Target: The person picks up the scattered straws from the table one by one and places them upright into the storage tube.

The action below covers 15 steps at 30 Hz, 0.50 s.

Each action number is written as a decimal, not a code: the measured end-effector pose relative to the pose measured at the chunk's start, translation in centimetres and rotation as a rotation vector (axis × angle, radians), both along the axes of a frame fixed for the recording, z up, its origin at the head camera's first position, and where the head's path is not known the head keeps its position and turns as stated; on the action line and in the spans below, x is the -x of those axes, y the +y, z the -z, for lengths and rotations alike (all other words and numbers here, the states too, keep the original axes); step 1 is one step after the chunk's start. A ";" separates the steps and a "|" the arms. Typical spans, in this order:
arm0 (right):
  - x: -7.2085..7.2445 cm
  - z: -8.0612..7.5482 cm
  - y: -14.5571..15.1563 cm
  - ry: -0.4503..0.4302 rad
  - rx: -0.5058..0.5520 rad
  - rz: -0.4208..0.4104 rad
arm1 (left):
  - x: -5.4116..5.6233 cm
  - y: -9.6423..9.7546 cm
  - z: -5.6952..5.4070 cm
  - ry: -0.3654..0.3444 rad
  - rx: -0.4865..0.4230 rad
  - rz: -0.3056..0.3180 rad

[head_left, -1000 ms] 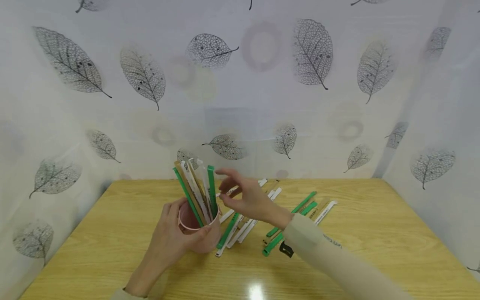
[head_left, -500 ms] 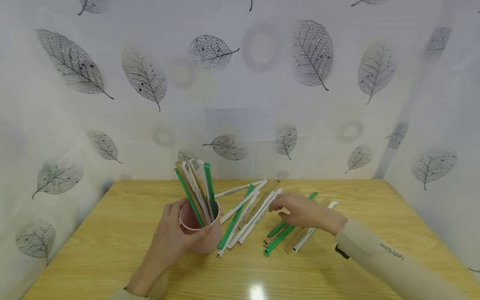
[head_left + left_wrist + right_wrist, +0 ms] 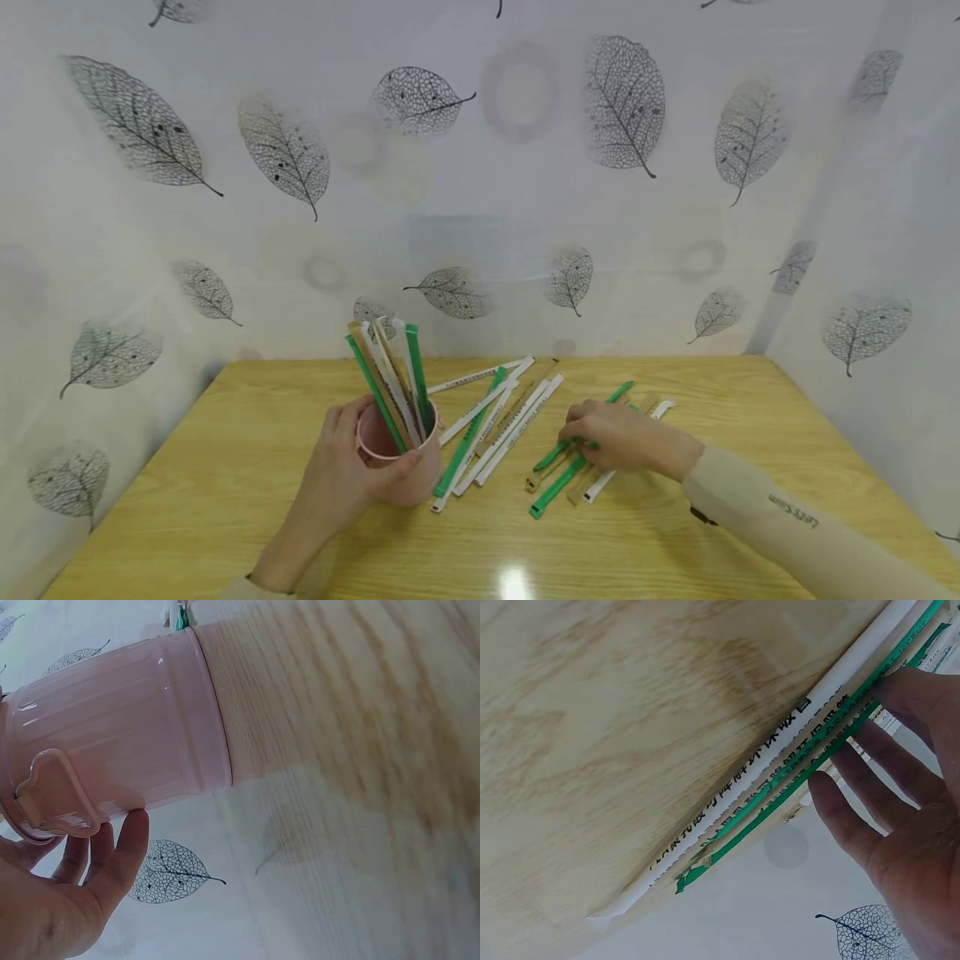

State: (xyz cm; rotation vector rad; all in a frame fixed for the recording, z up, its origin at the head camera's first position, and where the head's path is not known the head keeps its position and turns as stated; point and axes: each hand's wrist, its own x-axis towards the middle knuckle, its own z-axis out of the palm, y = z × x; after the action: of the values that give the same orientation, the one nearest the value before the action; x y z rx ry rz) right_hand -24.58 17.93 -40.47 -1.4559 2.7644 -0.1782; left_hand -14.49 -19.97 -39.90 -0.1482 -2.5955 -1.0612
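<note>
My left hand grips a pink cup with its thumb at the near rim and fingers round the far side. The cup's looped handle shows in the left wrist view. Several wrapped straws, green, brown and white, lean upright in the cup, among them a green straw at the right. My right hand is over the right-hand pile of straws, its thumb and fingertips pinching a green wrapped straw. Beside that straw lies a white printed straw.
Between the cup and my right hand lies a loose bunch of white, green and brown straws. Another green straw lies by my right fingers. The wooden table ends at a leaf-patterned curtain.
My right hand has left the cup, moved right to the right-hand pile, and taken hold of a green straw there. The left hand stays on the cup.
</note>
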 end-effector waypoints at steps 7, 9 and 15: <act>-0.1 0.0 -0.3 0.010 0.001 -0.011 | 0.0 0.0 0.1 0.000 0.002 0.004; 0.0 0.1 -0.3 0.028 0.003 -0.014 | 0.0 0.0 0.1 -0.001 0.000 0.004; 0.3 0.5 -0.2 0.104 0.006 -0.050 | 0.0 -0.1 0.1 0.000 -0.003 0.005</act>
State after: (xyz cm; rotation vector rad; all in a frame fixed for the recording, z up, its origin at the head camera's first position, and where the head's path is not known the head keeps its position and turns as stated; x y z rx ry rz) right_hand -24.84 17.70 -40.94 -1.5788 2.8057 -0.1135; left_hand -14.49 -20.05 -40.01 -0.1539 -2.5945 -1.0666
